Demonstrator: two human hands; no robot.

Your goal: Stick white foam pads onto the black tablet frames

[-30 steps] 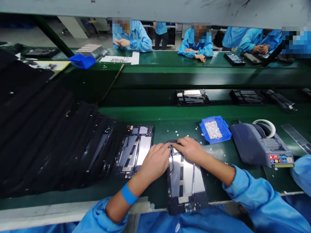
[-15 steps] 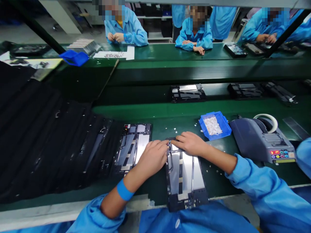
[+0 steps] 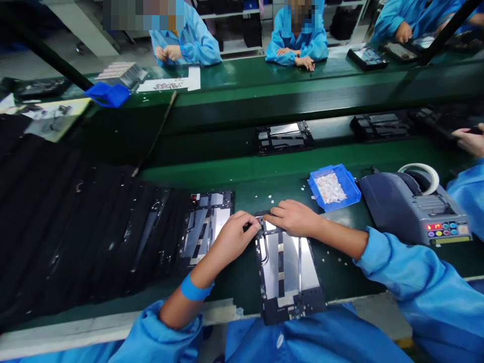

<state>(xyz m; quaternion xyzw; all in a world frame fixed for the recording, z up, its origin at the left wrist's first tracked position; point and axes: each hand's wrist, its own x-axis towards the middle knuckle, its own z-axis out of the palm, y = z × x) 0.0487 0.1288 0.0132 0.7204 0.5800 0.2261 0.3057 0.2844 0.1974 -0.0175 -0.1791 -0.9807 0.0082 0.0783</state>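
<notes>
A dark tablet back frame (image 3: 289, 272) with silver plates lies lengthwise in front of me on the green bench. My left hand (image 3: 232, 238) rests at its top left corner, fingers curled and pinched against the frame's edge. My right hand (image 3: 293, 218) lies palm down over the top edge, fingertips pressing near the same corner. Whether a small part sits between the fingers is hidden. A second, similar frame (image 3: 206, 227) lies just left of my left hand.
A row of overlapping black frames (image 3: 75, 227) fills the left. A blue bin of small white pieces (image 3: 333, 187) and a grey tape dispenser (image 3: 414, 206) stand to the right. More frames (image 3: 283, 137) ride the conveyor beyond. Co-workers in blue coats sit opposite; another person's hand (image 3: 469, 140) reaches in at right.
The view has tilted down slightly. My left fingers have curled tighter onto the frame's corner. Both hands stay at the frame's top edge. A neighbour's hand has come into view at right.
</notes>
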